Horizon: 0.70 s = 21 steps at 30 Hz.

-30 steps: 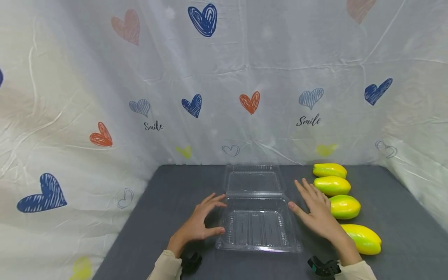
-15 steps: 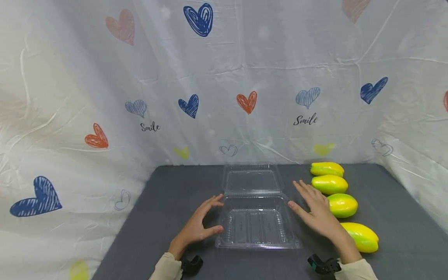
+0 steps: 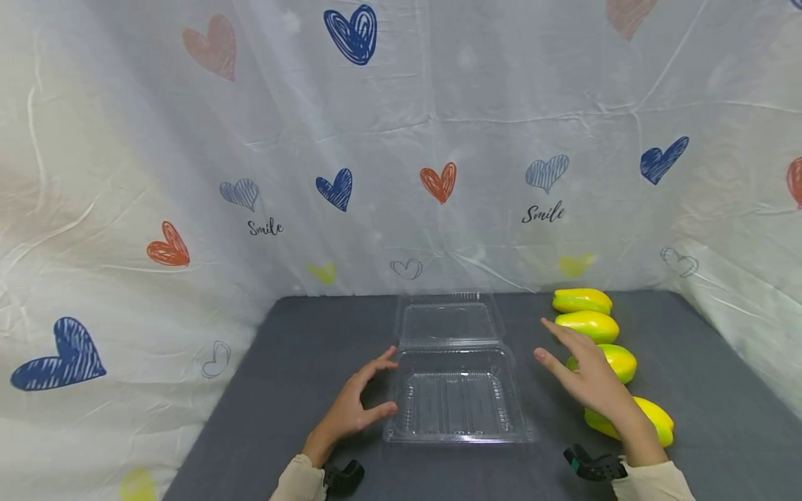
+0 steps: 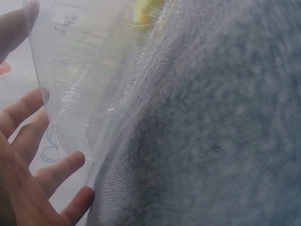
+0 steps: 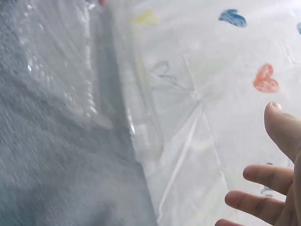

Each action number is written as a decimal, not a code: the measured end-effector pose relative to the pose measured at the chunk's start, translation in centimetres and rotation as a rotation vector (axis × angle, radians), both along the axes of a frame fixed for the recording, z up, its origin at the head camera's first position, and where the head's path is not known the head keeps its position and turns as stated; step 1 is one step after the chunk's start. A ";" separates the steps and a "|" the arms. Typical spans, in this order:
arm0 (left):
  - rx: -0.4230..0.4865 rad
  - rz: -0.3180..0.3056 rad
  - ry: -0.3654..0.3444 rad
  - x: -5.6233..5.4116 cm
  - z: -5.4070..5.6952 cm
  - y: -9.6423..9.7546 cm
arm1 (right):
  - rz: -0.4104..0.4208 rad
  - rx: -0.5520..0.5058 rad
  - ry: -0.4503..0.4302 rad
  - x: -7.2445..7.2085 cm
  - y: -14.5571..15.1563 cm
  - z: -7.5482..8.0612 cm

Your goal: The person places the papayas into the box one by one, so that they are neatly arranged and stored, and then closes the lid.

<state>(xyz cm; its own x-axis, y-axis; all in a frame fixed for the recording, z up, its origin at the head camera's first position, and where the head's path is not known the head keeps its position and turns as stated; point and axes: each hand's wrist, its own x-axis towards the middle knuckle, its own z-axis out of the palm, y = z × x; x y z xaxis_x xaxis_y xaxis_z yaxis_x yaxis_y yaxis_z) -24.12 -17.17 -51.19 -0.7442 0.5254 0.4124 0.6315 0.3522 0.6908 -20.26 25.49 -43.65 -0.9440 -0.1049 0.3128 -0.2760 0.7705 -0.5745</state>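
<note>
A clear plastic clamshell container (image 3: 457, 429) lies unfolded on the grey cloth, its lid (image 3: 447, 323) tipped back toward the curtain. At its left rim is my left hand (image 3: 351, 407), thumb and fingers spread; the left wrist view shows the fingertips (image 4: 75, 160) right at the clear wall. My right hand (image 3: 592, 383) is apart from the container, fingers extended and holding nothing. It overlaps two of the yellow-green papayas in the head view: the third from the back (image 3: 620, 362) and the nearest one (image 3: 654, 417). In the right wrist view the right fingers (image 5: 256, 205) are spread.
Two more papayas, the farthest (image 3: 583, 300) and the one before it (image 3: 589, 325), lie in the same row on the right. A heart-printed white curtain (image 3: 388, 236) rises behind the grey-covered table (image 3: 301, 369) and along its sides.
My right hand has moved right, away from the container and farther over the papayas. My left hand stays at the container's left rim. The head view has shifted slightly.
</note>
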 end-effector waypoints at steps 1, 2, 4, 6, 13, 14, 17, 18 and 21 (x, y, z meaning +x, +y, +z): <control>0.002 -0.002 0.000 0.0 0.0 0.0 | -0.004 -0.004 0.001 0.0 0.3 0.1; 0.003 -0.001 -0.004 0.0 0.0 0.0 | -0.006 -0.011 0.002 0.1 0.6 0.2; 0.006 0.000 -0.006 0.1 0.0 0.0 | -0.012 -0.019 0.000 0.1 1.2 0.4; 0.009 0.001 -0.003 0.1 0.1 0.0 | -0.020 -0.021 -0.004 0.1 1.8 0.5; 0.014 0.006 0.002 0.0 0.1 0.1 | -0.063 -0.011 -0.013 0.2 3.6 0.6; 0.014 0.007 -0.003 0.0 0.1 0.1 | -0.068 -0.010 -0.012 0.3 3.8 0.7; 0.014 0.005 -0.015 0.0 0.1 0.1 | -0.080 -0.005 -0.008 0.4 4.5 0.7; 0.014 0.003 -0.015 0.0 0.1 0.1 | -0.084 -0.002 -0.009 0.5 4.7 0.7; 0.015 -0.002 -0.014 0.0 0.1 0.1 | -0.095 0.020 -0.041 0.6 5.4 0.8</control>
